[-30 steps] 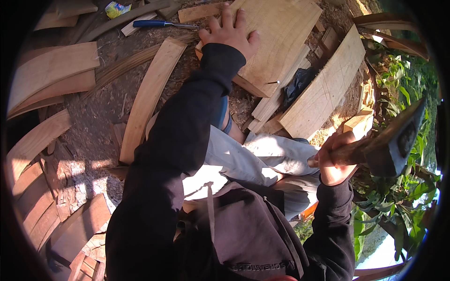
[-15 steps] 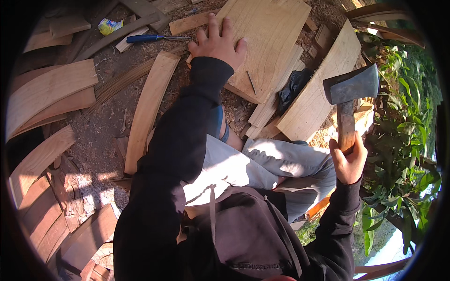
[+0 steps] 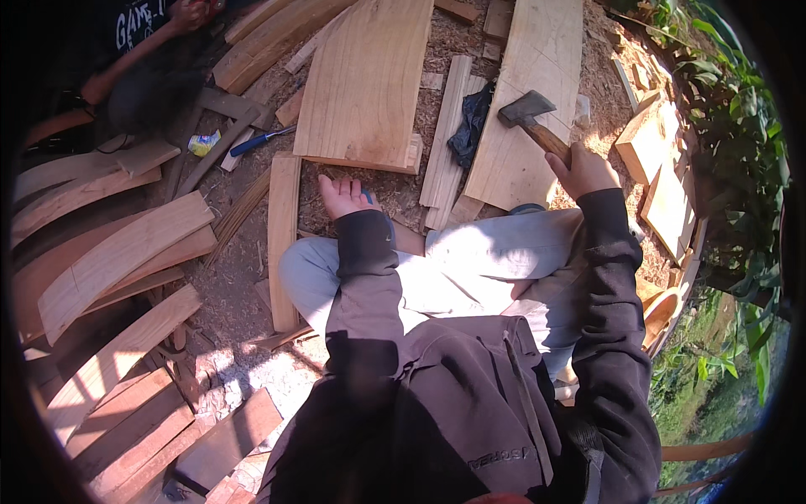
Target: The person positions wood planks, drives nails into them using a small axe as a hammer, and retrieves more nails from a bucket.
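Note:
My right hand (image 3: 588,174) grips a hatchet (image 3: 547,141) by its wooden handle. The hatchet's dark metal head is over a long pale plank (image 3: 529,63); whether it touches the plank I cannot tell. Just off the near end of a wide, thick board (image 3: 363,92), my left hand (image 3: 346,197) is turned palm up, its fingers loosely bent and apart. Nothing shows in that palm. Under the wide board's near end another piece of wood (image 3: 410,158) sticks out. A crumpled black plastic piece (image 3: 472,126) lies between narrow strips (image 3: 445,151) and the pale plank.
A blue-handled tool (image 3: 252,143) and a yellow-blue wrapper (image 3: 203,144) lie among scraps at left. Curved planks (image 3: 126,260) are stacked beyond. Another person's arm (image 3: 134,59) shows at upper left. Wood blocks (image 3: 651,139) and green plants (image 3: 739,168) border the right.
My left hand has come off the wide board toward me and turned palm up. The nail on that board is no longer visible. The hatchet now tilts left over the plank. My view has shifted.

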`<act>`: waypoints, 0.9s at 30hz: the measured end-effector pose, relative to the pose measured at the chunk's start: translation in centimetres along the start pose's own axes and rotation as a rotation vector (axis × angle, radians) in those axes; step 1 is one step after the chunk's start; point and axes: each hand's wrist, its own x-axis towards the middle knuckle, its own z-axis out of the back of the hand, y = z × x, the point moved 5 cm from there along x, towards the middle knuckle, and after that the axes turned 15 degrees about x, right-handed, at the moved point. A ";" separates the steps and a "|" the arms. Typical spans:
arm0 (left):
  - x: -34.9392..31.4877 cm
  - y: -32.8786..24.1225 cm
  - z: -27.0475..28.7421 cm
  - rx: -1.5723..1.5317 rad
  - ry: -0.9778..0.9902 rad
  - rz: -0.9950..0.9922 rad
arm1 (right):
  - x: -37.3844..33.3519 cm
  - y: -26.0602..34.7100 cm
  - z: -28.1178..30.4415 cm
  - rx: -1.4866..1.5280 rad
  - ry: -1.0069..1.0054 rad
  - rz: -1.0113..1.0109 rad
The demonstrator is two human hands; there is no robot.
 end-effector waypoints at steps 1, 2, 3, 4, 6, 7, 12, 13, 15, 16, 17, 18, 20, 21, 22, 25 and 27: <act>0.1 -0.5 -0.7 0.061 0.029 0.046 | 0.0 0.2 0.3 0.028 0.000 0.007; -0.3 -0.5 -1.9 0.139 0.189 0.190 | 0.1 0.0 0.4 0.052 0.012 0.002; 0.6 0.0 -1.3 0.342 0.125 0.247 | 0.1 0.2 0.1 0.087 0.029 0.002; 2.3 -0.1 0.4 0.386 0.078 0.139 | 0.3 0.9 0.0 0.123 0.031 0.037; 3.7 -0.6 1.9 0.606 0.075 -0.004 | 0.2 0.7 -0.2 0.124 0.010 0.056; 3.6 -0.9 1.3 0.774 0.121 -0.053 | 0.1 0.0 0.0 0.131 0.025 0.033; 0.2 -2.4 -4.9 2.325 0.124 -0.748 | -1.1 -2.1 1.2 0.284 -0.071 0.079; -1.1 -2.2 -5.5 2.331 0.160 -0.648 | -1.2 -2.3 1.1 0.338 -0.080 0.099; 2.0 -2.0 -3.1 2.444 0.228 -0.531 | -0.9 -1.2 0.6 0.320 -0.133 0.128; 4.7 -1.7 -1.3 2.455 0.248 -0.512 | -0.9 -1.0 0.0 0.303 -0.114 0.153; 4.8 0.2 -2.3 2.482 0.283 -0.525 | -0.9 -2.6 -0.7 0.356 -0.150 0.073; 4.7 -0.4 -1.8 2.478 0.235 -0.525 | -0.7 -1.7 -0.7 0.407 -0.135 0.075; 4.6 0.5 -3.0 2.503 0.230 -0.560 | -0.8 -2.9 -0.7 0.471 -0.116 0.032; 4.5 1.1 -3.4 2.507 0.233 -0.574 | -0.6 -3.1 -0.9 0.480 -0.098 0.029; 4.5 1.2 -3.5 2.507 0.228 -0.581 | -0.3 -2.8 -0.9 0.468 -0.060 0.040; 4.6 1.2 -3.4 2.512 0.210 -0.589 | 0.2 -2.4 -1.2 0.425 -0.111 0.049; 4.4 1.0 -3.3 2.493 0.200 -0.596 | 0.5 -1.1 -1.3 0.423 -0.087 0.060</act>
